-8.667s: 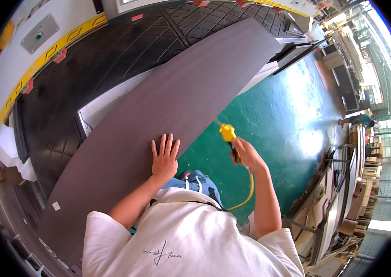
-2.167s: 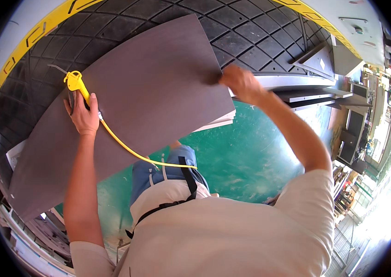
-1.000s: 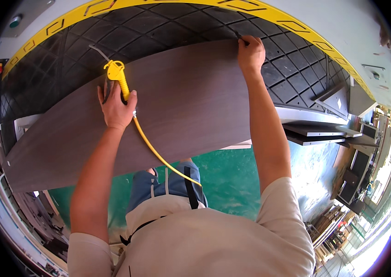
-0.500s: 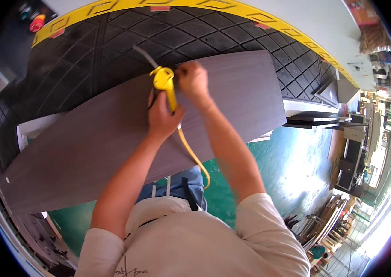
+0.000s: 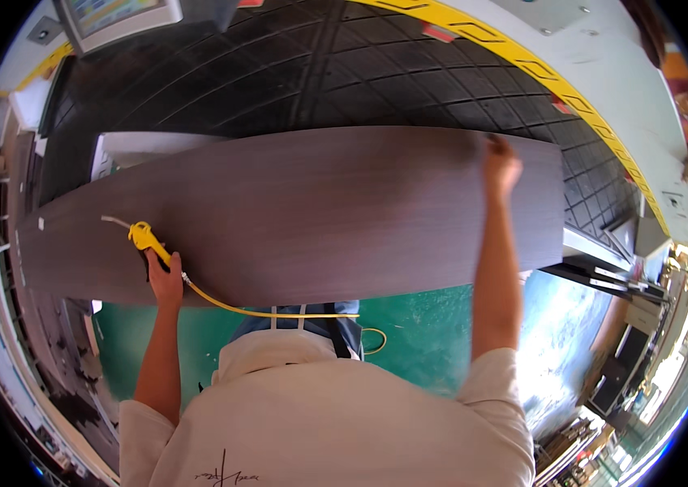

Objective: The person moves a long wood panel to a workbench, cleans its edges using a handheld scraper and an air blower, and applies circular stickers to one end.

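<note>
Left hand (image 5: 165, 280): fingers wrapped around the handle of the air gun, above the near left part of the board; whether it rests on the surface, I cannot tell.
Air gun (image 5: 148, 238): yellow, nozzle tipped toward the far left; best held so its tip stays clear of the brown face and cannot scratch it.
Hose (image 5: 295, 315): yellow, running right along the near edge to the waist, with a loop over the floor; some slack there should stop it tugging the gun.
Right hand (image 5: 502, 166): fingers drawn together over the far right of the board; blur hides whether they pinch anything or touch. Light, even pressure would suit the finish, easing off near the edge.
Board (image 5: 320, 219): long, dark brown, lying across in front of the person, far edge bowed; steady support matters while reaching to both ends.
Sticker (image 5: 41, 223): small, white, at the left end.
Table (image 5: 238, 89): black, grooved, beyond the board.
Floor (image 5: 417, 337): green, on the near side.
</note>
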The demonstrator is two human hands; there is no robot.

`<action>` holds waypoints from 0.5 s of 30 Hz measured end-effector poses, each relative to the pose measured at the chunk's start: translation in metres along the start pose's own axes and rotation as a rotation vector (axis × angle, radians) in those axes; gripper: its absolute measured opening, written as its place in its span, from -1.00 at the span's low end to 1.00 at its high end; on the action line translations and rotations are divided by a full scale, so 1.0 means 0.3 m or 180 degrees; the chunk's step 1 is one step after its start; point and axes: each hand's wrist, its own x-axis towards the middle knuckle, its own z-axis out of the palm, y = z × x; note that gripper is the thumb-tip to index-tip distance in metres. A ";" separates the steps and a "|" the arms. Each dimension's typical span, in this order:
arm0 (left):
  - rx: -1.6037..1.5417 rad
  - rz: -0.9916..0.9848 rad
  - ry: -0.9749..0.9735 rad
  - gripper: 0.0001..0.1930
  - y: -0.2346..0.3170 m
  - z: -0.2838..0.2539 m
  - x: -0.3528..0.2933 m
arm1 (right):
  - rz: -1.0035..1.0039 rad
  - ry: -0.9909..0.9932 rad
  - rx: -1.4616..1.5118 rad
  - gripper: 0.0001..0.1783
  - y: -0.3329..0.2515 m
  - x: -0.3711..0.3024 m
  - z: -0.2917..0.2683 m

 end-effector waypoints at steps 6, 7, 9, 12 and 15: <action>0.0588 -0.0046 0.0624 -0.24 -0.234 -0.043 -0.033 | 0.0459 -0.0251 -0.0656 -0.75 0.212 0.102 -0.095; 0.0555 -0.0106 0.0484 -0.24 -0.207 -0.038 -0.024 | 0.0403 -0.0347 -0.0566 -0.76 0.168 0.067 -0.073; 0.0522 0.0062 0.0553 -0.24 -0.217 -0.037 -0.023 | 0.0172 -0.0536 -0.0340 -0.77 0.012 -0.021 -0.002; 0.0658 0.0262 0.0353 -0.30 -0.199 -0.065 -0.056 | -0.0147 -0.0877 0.0018 -0.77 -0.414 -0.220 0.148; 0.0250 0.0585 -0.0241 -0.34 -0.142 -0.124 -0.046 | -0.0220 -0.0972 0.0456 -0.80 -0.812 -0.451 0.299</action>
